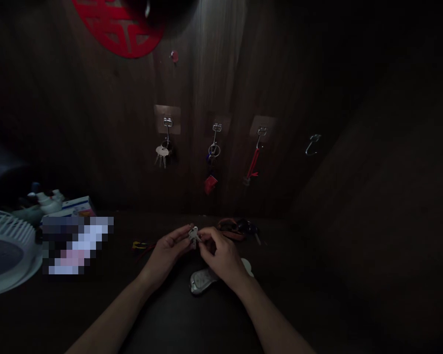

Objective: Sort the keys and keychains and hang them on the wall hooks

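Note:
A small bunch of silvery keys [194,236] is held between my two hands above the dark tabletop. My left hand [172,248] pinches the bunch from the left, its thumb below and fingers behind. From the right, my right hand [220,253] closes thumb and fingertips on the same keys. Under my right hand lies a silver-grey device with a rounded end [202,281], partly covered by the hand. Behind my right hand rests a brown strap [232,231] beside a black key fob with a key [248,227].
On the back panel, hooks carry keys [162,153], a ring with a red tag [210,184] and a red cord [253,163]; the right hook [312,145] is bare. A white slatted basket [7,275], bottles [49,200] and a box [72,206] stand left. Yellow-ended cords [139,244] lie nearby.

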Demonstrator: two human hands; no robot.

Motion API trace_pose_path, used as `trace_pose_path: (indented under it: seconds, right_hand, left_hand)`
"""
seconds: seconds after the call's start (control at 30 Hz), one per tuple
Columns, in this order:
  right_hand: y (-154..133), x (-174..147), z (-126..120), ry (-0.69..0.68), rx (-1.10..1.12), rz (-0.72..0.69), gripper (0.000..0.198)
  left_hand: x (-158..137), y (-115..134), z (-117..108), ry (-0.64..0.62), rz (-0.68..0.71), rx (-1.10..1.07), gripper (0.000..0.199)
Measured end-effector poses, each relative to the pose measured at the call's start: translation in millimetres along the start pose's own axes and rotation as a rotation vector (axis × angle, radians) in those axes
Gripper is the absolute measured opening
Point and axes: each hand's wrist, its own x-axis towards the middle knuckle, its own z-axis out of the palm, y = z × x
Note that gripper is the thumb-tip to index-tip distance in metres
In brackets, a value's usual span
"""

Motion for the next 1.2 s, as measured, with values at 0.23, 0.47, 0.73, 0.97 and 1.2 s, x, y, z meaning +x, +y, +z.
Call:
trace_pose_path:
  seconds: [0.23,0.47,0.73,0.97,1.2]
  right_hand:
    - [1.3,0.8,-0.4,0.04,-0.042,-0.11,0.015]
    - [3.1,-0.5,-4.5,0.182,0.018,-0.174,0.011]
    - [-1.9,1.6,-8.9,0.263,-0.001,-0.106,0.01]
    - [-1.9,2.1,-8.1,0.26,0.011,-0.046,0.01]
    - [-0.4,0.5,-7.0,0.245,0.024,-0.056,0.01]
  left_hand:
    - [1.1,0.4,-2.4,0.054,-0.009,0.103,0.043]
    - [-2.8,6.8,2.3,0.079,-0.016,0.326,0.034]
    - [-2.7,2.3,5.8,0.009,0.04,0.339,0.013]
    - [-5.6,5.5,7.2,-0.048,0.044,0.233,0.024]
    - [-7.6,11.4,8.2,0.015,0.039,0.234,0.015]
